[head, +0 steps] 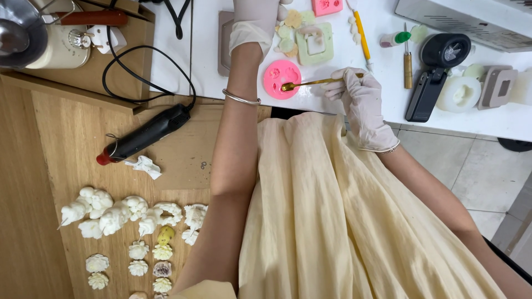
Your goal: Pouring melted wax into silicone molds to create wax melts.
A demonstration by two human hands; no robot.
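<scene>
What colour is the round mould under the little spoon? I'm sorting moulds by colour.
The round mould is bright pink; the head view shows it, under the gold spoon held by the right hand.

Lighting bright, even and diffuse, source not identifiable. White bench (343,105) at upper centre and right is near overexposed, with pale items losing detail. Shadows soft and faint. Focus sharp throughout, no motion blur. Slight wide-angle stretch at the frame edges.
</scene>
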